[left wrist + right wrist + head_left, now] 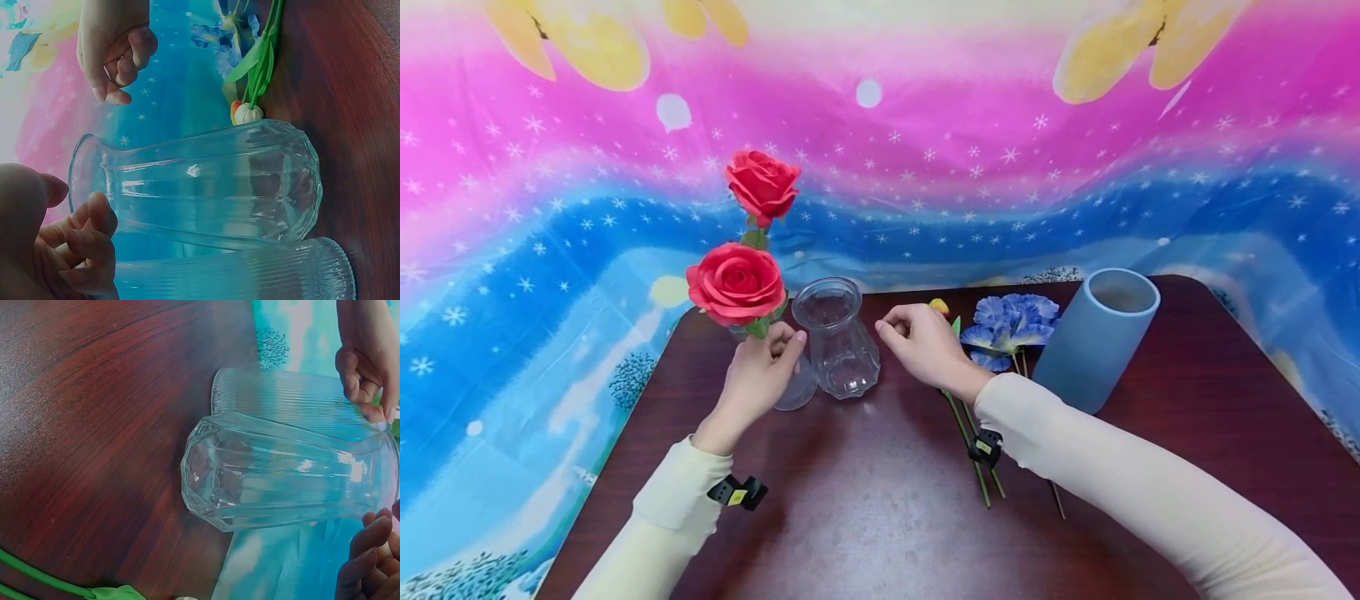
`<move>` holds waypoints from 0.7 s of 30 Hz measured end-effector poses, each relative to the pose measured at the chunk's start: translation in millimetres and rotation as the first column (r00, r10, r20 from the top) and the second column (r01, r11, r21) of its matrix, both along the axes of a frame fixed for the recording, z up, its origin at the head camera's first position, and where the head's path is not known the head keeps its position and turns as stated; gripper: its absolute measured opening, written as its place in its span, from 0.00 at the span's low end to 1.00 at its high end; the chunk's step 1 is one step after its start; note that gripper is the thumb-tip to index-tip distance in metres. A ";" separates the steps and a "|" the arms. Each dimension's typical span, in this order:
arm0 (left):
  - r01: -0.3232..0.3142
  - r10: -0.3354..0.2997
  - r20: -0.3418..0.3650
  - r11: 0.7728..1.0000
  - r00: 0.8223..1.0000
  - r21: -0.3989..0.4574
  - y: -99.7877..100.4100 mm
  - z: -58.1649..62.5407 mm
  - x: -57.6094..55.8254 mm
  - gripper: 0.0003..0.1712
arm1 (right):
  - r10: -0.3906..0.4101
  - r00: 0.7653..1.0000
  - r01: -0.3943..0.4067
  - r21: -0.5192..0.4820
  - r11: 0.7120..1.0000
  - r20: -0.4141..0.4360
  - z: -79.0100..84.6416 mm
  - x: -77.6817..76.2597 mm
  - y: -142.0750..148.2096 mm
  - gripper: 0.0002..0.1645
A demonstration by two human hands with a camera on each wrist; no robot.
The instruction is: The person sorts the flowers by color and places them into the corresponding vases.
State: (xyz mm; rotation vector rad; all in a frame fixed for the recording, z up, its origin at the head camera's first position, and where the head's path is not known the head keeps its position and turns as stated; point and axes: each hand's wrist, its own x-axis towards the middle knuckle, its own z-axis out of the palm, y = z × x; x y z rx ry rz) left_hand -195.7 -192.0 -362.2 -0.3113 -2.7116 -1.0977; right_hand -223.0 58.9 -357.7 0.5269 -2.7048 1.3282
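Observation:
Two red roses (737, 282) rise above the ribbed glass vase (306, 275) on the left, upright. My left hand (760, 367) is in front of that vase near its top, just below the lower bloom. In the left wrist view the thumb and index finger are apart, with nothing seen between them. A faceted clear glass vase (842, 358) stands beside the ribbed one. My right hand (925, 346) hovers to the right of the faceted vase near its rim, fingers loosely curled and holding nothing. No stems show inside the faceted vase.
Blue flowers (1011, 321) lie on the dark wooden table (865, 508) at the right, their stems toward me. Tulips (249, 114) with green stems lie beside them, partly hidden behind my right hand. A tall blue-grey vase (1086, 350) stands farther right. A patterned cloth (880, 192) hangs behind.

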 end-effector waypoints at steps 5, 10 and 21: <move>-0.008 0.008 0.027 1.000 1.000 -0.008 2.7 1.3 0.8 0.14 | 0.005 1.000 -0.005 0.004 1.000 0.000 -2.0 -1.2 -2.0 0.14; -0.002 0.002 0.029 1.000 1.000 0.003 6.0 2.7 -0.1 0.16 | 0.004 1.000 -0.004 0.010 1.000 0.011 -4.6 -0.5 -1.3 0.13; -0.036 0.032 0.054 0.996 0.998 0.083 13.6 3.4 -5.4 0.24 | -0.032 0.999 0.032 0.058 0.998 0.010 -12.4 0.6 13.7 0.13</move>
